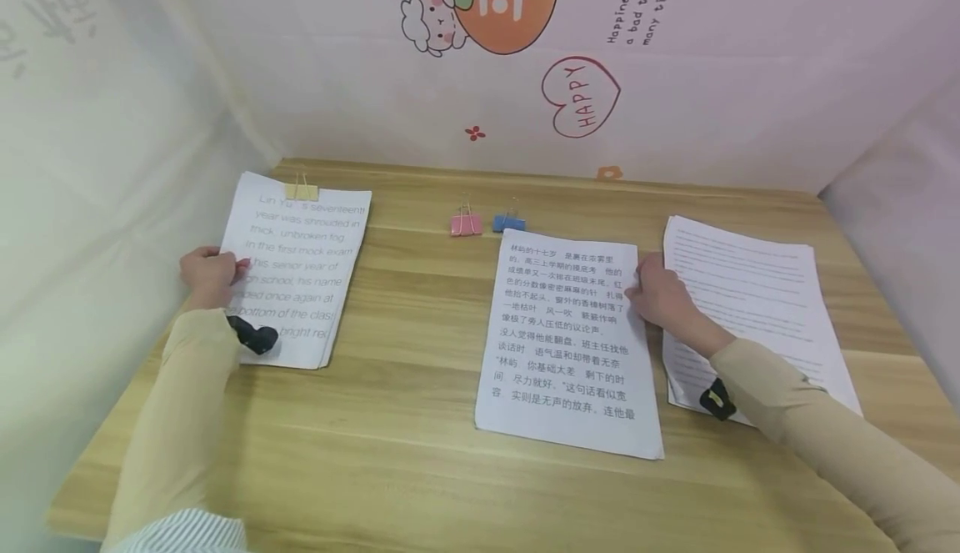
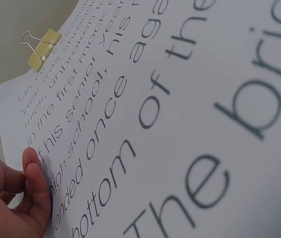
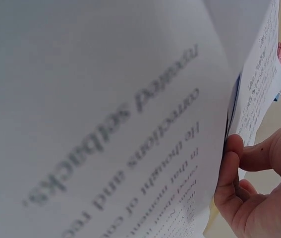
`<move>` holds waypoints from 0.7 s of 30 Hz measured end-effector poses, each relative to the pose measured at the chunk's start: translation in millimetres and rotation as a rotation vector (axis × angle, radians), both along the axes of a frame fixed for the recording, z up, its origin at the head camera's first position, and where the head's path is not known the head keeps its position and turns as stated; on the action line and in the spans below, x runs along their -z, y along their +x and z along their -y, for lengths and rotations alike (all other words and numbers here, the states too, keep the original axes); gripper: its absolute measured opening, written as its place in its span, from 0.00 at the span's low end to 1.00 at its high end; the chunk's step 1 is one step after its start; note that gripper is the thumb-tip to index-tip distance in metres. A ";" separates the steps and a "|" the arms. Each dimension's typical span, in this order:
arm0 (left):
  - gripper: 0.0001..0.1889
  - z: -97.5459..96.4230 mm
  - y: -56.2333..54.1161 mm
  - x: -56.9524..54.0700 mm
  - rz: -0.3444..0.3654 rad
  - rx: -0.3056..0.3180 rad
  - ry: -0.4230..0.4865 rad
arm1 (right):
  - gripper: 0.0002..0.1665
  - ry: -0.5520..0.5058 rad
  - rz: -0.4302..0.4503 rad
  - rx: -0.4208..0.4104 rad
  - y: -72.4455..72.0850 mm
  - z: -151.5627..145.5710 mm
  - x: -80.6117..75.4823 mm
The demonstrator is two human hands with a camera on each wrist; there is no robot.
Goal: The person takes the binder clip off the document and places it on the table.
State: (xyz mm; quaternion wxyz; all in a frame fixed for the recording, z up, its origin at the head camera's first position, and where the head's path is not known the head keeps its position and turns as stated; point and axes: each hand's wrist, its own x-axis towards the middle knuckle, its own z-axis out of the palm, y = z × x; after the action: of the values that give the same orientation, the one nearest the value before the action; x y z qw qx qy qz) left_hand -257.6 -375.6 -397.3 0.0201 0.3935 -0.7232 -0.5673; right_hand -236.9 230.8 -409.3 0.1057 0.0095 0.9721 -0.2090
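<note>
The Chinese-printed stack [image 1: 562, 332], one of three, white with dense black lines, lies near the middle of the table [image 1: 405, 419]. My right hand [image 1: 663, 296] pinches its right edge; my left hand [image 1: 210, 273], arms spread wide, pinches the English-printed stack's [image 1: 300, 282] left edge. Of three binder clips, the yellow clip [image 1: 302, 193] tops that stack; the pink clip [image 1: 466, 225] and blue clip [image 1: 509, 223] sit beyond mine. The finely lined stack [image 1: 742, 286] lies rightmost.

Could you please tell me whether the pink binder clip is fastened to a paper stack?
No, the pink binder clip sits on the table, apart from the nearest paper stack.
</note>
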 end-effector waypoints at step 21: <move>0.27 -33.9 24.3 -3.8 -0.040 0.021 0.047 | 0.23 -0.021 -0.007 -0.001 0.5 -1.3 0.8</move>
State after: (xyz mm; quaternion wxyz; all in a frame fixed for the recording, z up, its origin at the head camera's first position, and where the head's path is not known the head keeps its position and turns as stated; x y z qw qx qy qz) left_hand -233.3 -341.7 -393.5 0.0194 0.3748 -0.7131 -0.5921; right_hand -236.4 232.1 -410.1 0.1024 0.0071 0.9703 -0.2191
